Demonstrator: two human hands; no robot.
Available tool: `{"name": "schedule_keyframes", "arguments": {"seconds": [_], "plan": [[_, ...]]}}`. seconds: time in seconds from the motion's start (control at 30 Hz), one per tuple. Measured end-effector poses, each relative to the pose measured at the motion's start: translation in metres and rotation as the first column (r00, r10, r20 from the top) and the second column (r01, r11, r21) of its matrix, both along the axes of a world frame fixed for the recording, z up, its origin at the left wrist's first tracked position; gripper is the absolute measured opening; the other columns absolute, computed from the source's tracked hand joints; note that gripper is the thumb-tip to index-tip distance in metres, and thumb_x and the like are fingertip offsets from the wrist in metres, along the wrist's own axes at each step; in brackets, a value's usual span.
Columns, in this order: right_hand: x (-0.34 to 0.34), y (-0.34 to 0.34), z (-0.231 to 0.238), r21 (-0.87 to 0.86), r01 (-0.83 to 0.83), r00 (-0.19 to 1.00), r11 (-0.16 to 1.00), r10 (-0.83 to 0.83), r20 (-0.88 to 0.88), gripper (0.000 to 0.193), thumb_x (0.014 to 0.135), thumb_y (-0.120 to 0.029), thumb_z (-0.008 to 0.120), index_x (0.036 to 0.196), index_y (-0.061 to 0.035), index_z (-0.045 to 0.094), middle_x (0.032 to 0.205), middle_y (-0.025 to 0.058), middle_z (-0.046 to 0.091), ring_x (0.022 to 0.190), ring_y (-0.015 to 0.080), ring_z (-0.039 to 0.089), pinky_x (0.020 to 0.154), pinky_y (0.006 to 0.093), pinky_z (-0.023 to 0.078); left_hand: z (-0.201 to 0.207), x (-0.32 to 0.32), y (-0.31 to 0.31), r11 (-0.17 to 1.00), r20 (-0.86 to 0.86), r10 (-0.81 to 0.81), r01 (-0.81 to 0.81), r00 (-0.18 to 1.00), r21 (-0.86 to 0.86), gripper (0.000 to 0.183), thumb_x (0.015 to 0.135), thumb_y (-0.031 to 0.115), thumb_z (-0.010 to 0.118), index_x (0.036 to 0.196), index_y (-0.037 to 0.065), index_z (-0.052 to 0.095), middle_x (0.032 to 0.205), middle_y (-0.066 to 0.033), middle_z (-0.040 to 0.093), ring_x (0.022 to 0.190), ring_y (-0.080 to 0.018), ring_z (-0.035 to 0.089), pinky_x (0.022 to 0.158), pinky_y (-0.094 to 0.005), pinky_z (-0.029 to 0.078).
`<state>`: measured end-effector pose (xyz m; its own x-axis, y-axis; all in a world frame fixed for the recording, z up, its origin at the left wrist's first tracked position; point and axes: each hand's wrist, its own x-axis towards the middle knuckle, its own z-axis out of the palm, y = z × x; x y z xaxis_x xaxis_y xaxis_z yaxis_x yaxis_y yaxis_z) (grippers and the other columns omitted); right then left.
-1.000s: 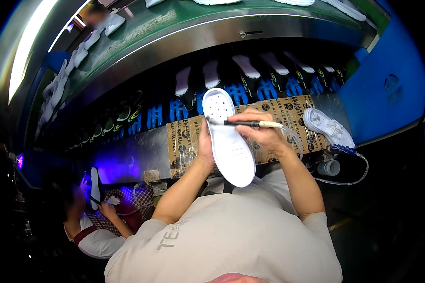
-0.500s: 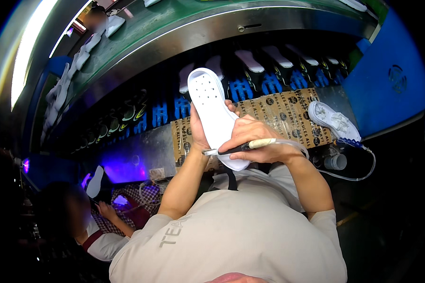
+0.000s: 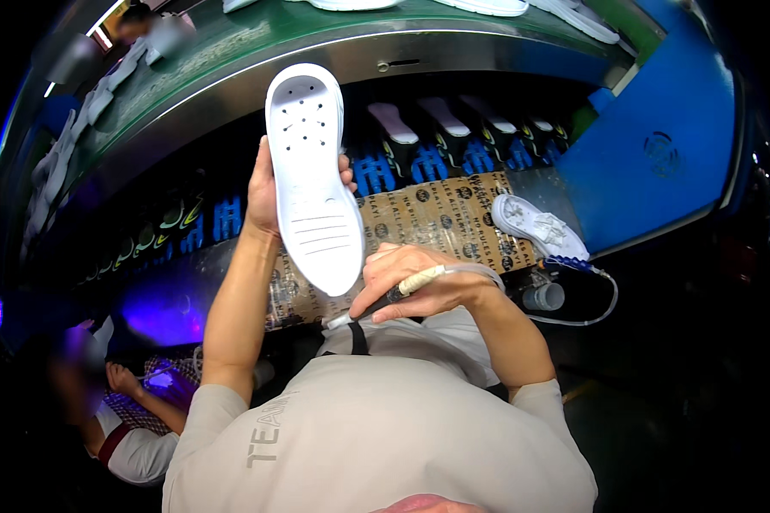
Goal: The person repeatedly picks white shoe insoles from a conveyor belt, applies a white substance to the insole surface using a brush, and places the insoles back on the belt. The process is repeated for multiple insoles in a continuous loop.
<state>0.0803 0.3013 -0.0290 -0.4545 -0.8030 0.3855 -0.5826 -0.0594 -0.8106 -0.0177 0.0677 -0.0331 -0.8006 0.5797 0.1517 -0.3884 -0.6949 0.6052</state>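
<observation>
The left grip (image 3: 263,201) cradles a smooth white shoe sole (image 3: 318,184), elongated, rounded, dotted with small holes toward its far end. Right of that grip, the right grip (image 3: 419,280) pinches a slim, pale-wrapped black brush (image 3: 393,294), near glossy brown cardboard (image 3: 436,221).

With my left hand (image 3: 269,192), I am lifting the white sole (image 3: 318,192) from the middle of the frame to the upper left of centre, its perforated end now overlapping the metal ledge (image 3: 402,67). My right hand (image 3: 423,282) is drawing away from the sole's face, and the black-and-cream tool (image 3: 393,295), which was crossing its lower end, is now pointing off it, below the tip. My view is turning too, so the white piece (image 3: 539,227) at the right is sitting farther left.
</observation>
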Motion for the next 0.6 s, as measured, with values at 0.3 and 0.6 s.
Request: {"name": "schedule_keyframes", "arguments": {"seconds": [0.3,0.6], "plan": [[-0.001,0.005,0.014,0.051,0.056,0.998,0.997,-0.055,-0.009,0.027,0.088,-0.017,0.08,0.115,-0.0161,0.079,0.099,0.0019,0.069,0.093,0.0216,0.063,0.087,0.0377,0.048,0.025,-0.019,0.015,0.766,-0.082,-0.033,-0.027,0.996,-0.643,0.067,0.11,0.053,0.04,0.14,-0.004,0.059,0.111,-0.0264,0.072,0.091,-0.0315,0.076,0.081,-0.0454,0.065],[0.002,0.009,0.021,0.079,0.333,0.924,0.94,-0.308,-0.228,0.03,0.083,-0.012,0.083,0.113,-0.0148,0.08,0.084,0.001,0.064,0.082,0.02,0.06,0.081,0.0354,0.048,0.049,-0.029,0.037,0.208,-0.189,-0.481,-0.097,0.856,-0.973,0.074,0.104,0.066,0.049,0.134,0.002,0.07,0.134,-0.0217,0.068,0.12,-0.029,0.065,0.104,-0.038,0.048]]}}
